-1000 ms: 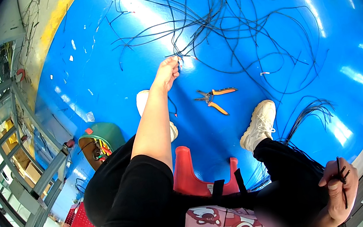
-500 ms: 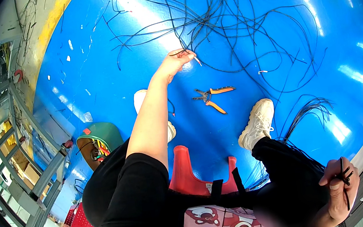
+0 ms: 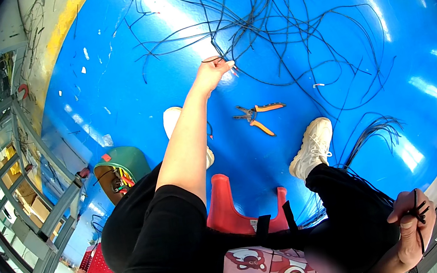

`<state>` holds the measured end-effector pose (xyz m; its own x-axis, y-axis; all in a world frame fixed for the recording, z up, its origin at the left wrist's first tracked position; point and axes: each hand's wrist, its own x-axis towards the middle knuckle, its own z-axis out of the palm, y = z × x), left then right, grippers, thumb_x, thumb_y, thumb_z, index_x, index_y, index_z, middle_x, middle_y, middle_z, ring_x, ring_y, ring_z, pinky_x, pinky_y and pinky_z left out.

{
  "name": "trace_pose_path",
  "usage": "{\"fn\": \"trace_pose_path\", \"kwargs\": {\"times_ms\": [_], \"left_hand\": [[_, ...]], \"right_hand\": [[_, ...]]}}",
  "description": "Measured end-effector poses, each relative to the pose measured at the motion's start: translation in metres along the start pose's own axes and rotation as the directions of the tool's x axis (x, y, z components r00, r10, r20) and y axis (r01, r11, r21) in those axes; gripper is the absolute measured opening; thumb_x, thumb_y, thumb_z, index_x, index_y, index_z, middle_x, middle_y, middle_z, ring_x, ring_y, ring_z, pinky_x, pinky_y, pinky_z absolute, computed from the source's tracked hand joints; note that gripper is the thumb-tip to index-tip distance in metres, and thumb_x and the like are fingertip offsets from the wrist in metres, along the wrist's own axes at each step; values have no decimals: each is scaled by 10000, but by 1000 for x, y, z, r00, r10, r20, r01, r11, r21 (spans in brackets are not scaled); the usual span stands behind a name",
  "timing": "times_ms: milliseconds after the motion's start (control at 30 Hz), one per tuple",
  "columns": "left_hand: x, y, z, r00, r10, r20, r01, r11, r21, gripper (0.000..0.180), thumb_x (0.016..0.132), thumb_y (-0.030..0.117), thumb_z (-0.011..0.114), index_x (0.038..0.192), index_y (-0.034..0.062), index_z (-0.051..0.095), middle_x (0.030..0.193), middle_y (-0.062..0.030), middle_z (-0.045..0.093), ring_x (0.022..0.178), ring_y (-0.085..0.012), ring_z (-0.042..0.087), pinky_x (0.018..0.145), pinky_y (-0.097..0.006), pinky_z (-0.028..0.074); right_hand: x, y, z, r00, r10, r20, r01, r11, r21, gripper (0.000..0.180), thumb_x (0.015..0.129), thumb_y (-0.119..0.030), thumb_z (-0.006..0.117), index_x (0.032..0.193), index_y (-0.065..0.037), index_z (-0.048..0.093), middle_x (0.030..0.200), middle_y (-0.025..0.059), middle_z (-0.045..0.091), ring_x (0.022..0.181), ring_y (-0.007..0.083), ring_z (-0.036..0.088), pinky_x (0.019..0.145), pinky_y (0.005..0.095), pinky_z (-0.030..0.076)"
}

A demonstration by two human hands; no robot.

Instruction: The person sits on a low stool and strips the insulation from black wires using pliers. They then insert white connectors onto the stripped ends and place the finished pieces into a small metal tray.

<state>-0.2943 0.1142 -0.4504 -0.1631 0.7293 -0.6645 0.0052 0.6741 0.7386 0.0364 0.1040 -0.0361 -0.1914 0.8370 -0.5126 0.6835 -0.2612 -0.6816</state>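
Glossy blue floor (image 3: 128,99) fills the middle of the view, with a yellow strip (image 3: 66,32) along its far left edge. Bare left forearm nearly straight, the left hand (image 3: 212,72) reaches forward, thumb and fingers pinched together on a thin black cable (image 3: 216,48); a small reddish tip pokes out just below them. That cable meets the near side of a loose, looping cable tangle (image 3: 256,20) spread toward the floor's far edge. Beside the right knee, the right hand (image 3: 413,229) is curled closed around several black cable ends (image 3: 420,211). Orange-handled wire strippers (image 3: 250,115) lie spread open on the floor between the light shoes (image 3: 310,148); the left forearm partly hides one shoe. A green bucket (image 3: 134,156) of tools stands left, a red stool (image 3: 219,204) nearer.
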Motion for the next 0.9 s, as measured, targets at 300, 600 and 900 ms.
{"fn": "trace_pose_path", "kwargs": {"times_ms": [300, 600, 900], "left_hand": [[1, -13, -5, 999, -14, -45, 13, 999, -31, 281, 808, 237, 745, 653, 130, 537, 651, 57, 503, 601, -69, 405, 553, -258, 351], [24, -53, 9, 953, 55, -299, -69, 997, -38, 230, 825, 172, 718, 866, 22, 548, 690, -27, 574, 608, -128, 539, 549, -297, 447], [30, 7, -70, 822, 227, -523, 173, 775, 608, 254, 929, 287, 461, 1009, 68, 560, 898, -235, 660, 847, -449, 628, 745, -541, 490]], "right_hand": [[2, -4, -2, 1000, 7, 12, -6, 1000, -29, 505, 903, -457, 572, 900, 47, 549, 679, 72, 501, 640, 143, 428, 611, 268, 326], [18, -29, -8, 973, 51, 224, -37, 997, -67, 233, 935, -193, 515, 875, 30, 553, 757, 62, 564, 704, 137, 496, 666, 270, 399], [26, -28, -4, 970, 76, 231, -62, 996, -68, 235, 960, -186, 496, 905, 33, 564, 734, 51, 576, 668, 113, 489, 626, 252, 397]]}}
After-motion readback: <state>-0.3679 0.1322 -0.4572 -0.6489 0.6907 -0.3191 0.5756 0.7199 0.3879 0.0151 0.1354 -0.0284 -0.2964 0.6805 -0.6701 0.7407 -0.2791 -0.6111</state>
